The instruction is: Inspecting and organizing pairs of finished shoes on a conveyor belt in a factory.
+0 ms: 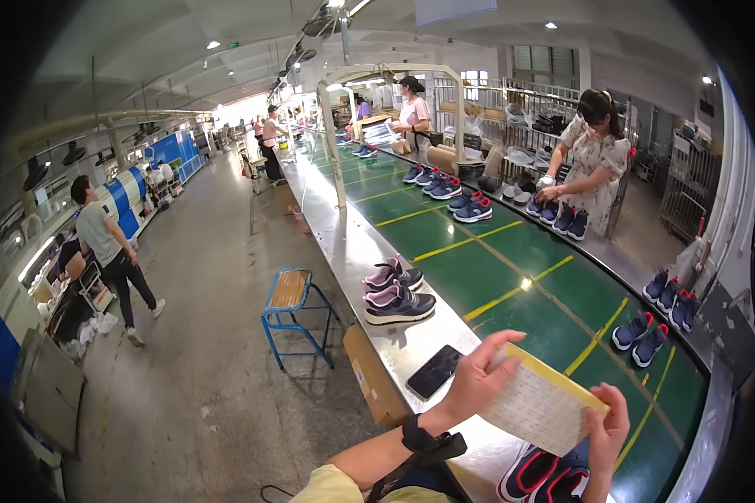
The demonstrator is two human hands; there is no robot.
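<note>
My left hand [481,381], with a black band on its wrist, is closed on the left edge of a pale sheet of small labels [535,407] with a yellow top edge. The sheet's right edge is gripped by my right hand [608,426]. It is held tilted above the metal ledge and the near side of the green conveyor belt. Below it, partly hidden by the sheet and my right hand, stands a pair of navy shoes with red lining [530,474]. A black phone [434,373] lies flat on the ledge, just left of my left hand.
Dark shoes with pink lining [399,303] stand on the ledge. Navy shoes [639,337] ride the green belt [495,285]. A co-worker [591,159] handles shoes across it. A blue-framed stool [289,289] and cardboard box [369,381] stand left; a person [105,235] is in the aisle.
</note>
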